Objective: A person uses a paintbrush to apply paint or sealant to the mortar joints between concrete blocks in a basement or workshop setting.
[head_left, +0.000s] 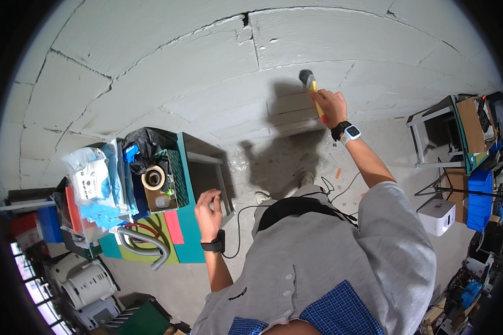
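My right hand (333, 107) is wrapped round the yellow handle of a paintbrush (313, 88), its red end sticking out below my fingers. The dark bristles point up at the pale block wall (207, 67); whether they touch it I cannot tell. A shadow of the brush and arm falls on the wall to the left. Lower on the left, my left hand (208, 215) hangs with loosely bent fingers and nothing in it, beside the edge of a green-topped table (192, 245).
On the left table are a tape roll (153, 177), a black plastic bag (143, 146), clear and blue packets (95, 184) and a grey hose (151, 245). At right stand a white box (437, 216), a blue bin (479, 200) and a second table (458, 128). Black cables (240, 229) trail near my feet.
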The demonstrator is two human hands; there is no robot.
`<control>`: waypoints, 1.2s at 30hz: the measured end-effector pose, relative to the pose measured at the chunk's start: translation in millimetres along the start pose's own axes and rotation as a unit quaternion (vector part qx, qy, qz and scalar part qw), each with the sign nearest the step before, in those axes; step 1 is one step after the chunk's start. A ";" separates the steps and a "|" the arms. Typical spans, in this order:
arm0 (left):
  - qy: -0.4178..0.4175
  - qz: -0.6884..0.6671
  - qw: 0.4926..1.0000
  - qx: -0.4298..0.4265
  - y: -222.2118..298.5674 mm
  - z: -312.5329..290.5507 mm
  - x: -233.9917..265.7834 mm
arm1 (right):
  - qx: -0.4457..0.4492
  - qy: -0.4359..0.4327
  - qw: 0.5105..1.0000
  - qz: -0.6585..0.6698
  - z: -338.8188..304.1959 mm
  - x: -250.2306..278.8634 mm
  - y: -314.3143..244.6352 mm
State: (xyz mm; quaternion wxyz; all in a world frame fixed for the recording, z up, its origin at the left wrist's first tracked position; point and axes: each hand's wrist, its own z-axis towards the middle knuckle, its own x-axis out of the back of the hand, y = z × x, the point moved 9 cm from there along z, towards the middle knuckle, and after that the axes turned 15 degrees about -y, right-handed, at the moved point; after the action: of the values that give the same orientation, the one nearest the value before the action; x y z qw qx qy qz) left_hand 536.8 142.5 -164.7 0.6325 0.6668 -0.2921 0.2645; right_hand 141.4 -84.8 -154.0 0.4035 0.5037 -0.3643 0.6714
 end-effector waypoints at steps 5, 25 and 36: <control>-0.024 0.028 0.999 -0.012 14.4 7.7 -8.7 | 0.047 0.050 0.995 0.067 -3.1 -6.0 -19.9; -0.047 0.049 0.997 -0.047 58.8 32.7 -18.9 | 0.081 0.084 0.993 -0.013 -23.3 -2.2 27.2; -0.050 0.051 0.996 -0.051 60.2 35.2 -13.2 | -0.073 -0.012 0.996 -0.054 -47.1 -1.3 133.4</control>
State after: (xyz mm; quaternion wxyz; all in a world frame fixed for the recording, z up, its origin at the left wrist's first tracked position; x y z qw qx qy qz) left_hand 483.5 106.3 -134.8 0.6359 0.6303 -0.3703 0.2475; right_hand 2.4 -97.4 -176.9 0.4699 0.5003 -0.3895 0.6142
